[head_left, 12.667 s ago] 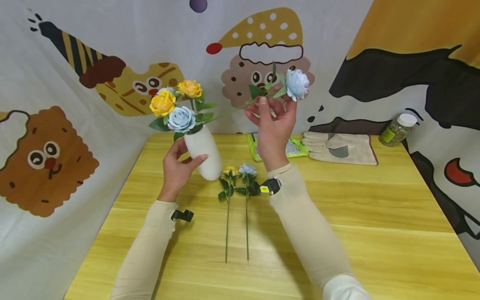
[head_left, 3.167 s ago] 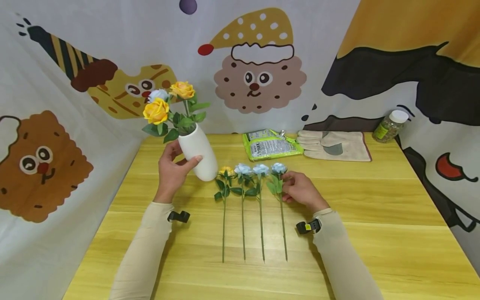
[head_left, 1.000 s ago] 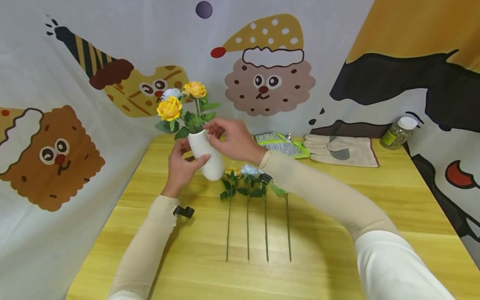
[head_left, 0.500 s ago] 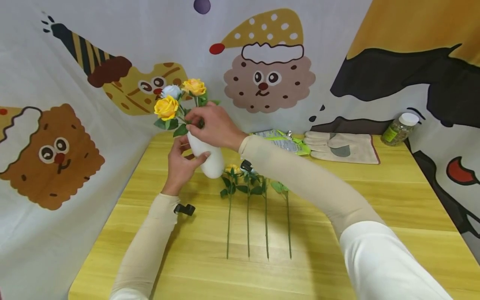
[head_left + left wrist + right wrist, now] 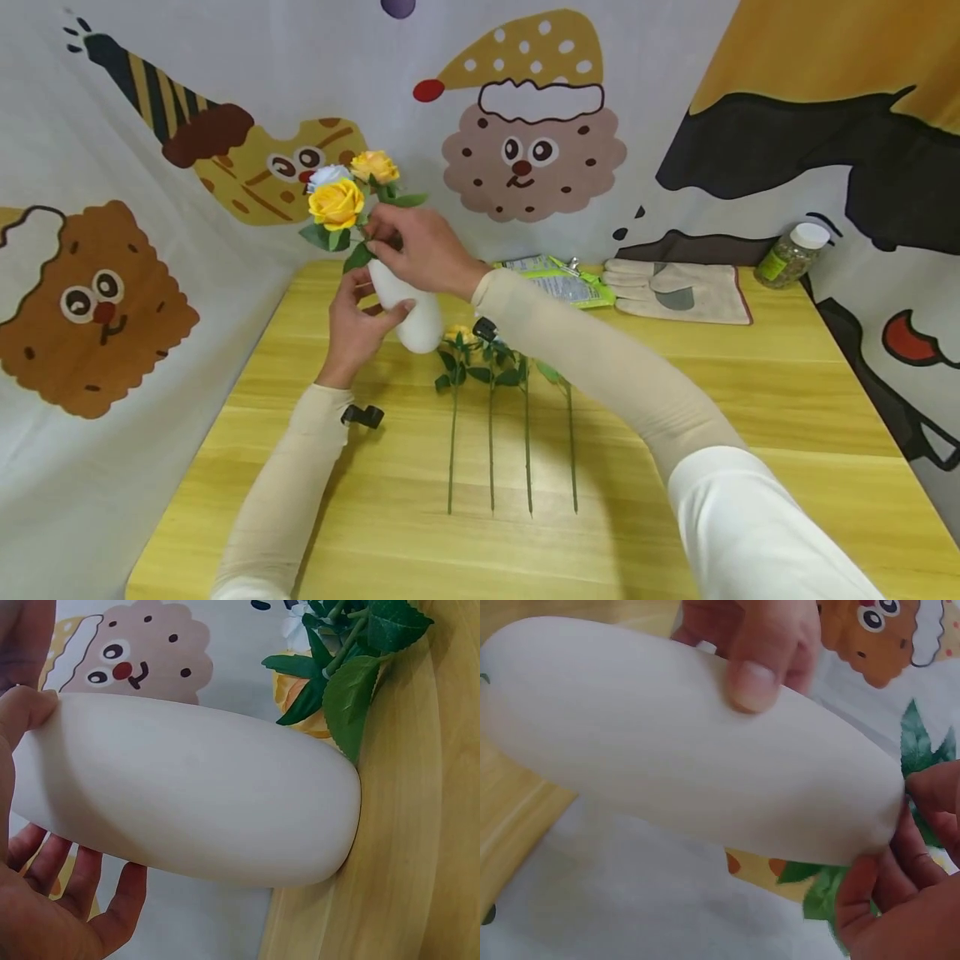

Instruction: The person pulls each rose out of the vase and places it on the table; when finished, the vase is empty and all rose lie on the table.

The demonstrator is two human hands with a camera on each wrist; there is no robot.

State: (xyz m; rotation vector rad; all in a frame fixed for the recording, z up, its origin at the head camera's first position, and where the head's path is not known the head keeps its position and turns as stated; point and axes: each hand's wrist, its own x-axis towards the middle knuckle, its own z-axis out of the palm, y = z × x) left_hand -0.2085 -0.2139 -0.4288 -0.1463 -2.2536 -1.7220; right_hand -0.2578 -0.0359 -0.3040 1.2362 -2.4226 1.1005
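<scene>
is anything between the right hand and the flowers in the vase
Nothing visible. The right hand is already at the mouth of the white vase, its fingers among the leaves and stems of the flowers, while the left hand holds the vase body.

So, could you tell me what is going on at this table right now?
A person is handling a white vase of artificial roses. The left hand grips the vase, tilted on the yellow table, while the right hand pinches the stems and leaves at its mouth. Two yellow roses and a pale blue one are in the vase; four stems lie side by side on the table.
</scene>
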